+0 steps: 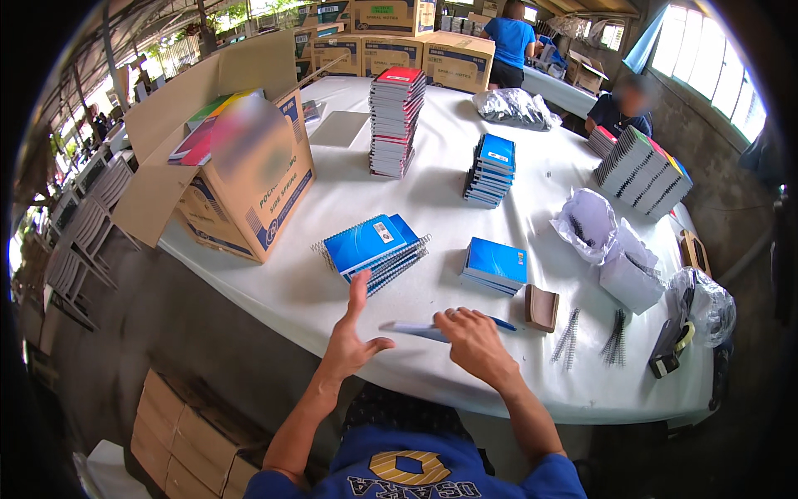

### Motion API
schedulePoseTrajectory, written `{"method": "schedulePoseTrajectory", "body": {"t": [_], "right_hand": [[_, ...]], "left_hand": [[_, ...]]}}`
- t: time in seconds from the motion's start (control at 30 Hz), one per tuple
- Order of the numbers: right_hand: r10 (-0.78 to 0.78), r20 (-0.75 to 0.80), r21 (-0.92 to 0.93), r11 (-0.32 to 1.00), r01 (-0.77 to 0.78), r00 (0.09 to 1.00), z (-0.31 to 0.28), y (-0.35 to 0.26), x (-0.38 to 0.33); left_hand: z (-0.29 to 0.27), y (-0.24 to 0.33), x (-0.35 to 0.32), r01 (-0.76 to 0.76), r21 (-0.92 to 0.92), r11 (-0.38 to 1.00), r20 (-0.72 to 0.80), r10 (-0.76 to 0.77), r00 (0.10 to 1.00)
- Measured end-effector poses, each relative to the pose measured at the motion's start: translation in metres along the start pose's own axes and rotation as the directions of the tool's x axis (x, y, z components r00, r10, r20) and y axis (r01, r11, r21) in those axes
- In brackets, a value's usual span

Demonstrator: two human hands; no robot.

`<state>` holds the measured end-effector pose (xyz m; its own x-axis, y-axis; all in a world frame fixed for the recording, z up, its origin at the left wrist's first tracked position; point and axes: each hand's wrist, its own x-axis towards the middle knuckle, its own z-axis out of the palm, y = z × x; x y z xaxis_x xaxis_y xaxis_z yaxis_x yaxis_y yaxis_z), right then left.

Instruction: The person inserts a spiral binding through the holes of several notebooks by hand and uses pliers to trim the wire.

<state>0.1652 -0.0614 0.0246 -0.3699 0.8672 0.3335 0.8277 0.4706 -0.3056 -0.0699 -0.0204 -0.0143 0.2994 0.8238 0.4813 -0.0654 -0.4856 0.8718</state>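
My left hand is open, thumb and fingers apart, just in front of a stack of blue spiral notebooks with wire coils sticking out at both sides. My right hand grips a thin blue-and-white notebook, which is tilted almost edge-on and smeared by motion. A blue pen shows just beyond my right knuckles. Behind that hand sits a pile of blue notebooks with no coils visible. To its right stands a small brown curved block.
Loose wire coils lie at right, near white bags and a tape dispenser. Tall stacks of red notebooks and blue notebooks stand farther back. An open carton is at left. A person sits across the table.
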Motion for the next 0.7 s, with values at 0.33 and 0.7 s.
{"method": "schedulePoseTrajectory", "body": {"t": [0.33, 0.7], "right_hand": [[0.157, 0.176, 0.605, 0.761, -0.232, 0.972, 0.043, 0.042, -0.013], [0.460, -0.020, 0.860, 0.461, -0.220, 0.888, 0.090, 0.027, -0.032]], "left_hand": [[0.021, -0.022, -0.001, 0.346, 0.028, 0.938, 0.287, -0.339, 0.896], [0.045, 0.018, 0.020, -0.283, 0.668, 0.689, 0.347, 0.048, 0.937]]}}
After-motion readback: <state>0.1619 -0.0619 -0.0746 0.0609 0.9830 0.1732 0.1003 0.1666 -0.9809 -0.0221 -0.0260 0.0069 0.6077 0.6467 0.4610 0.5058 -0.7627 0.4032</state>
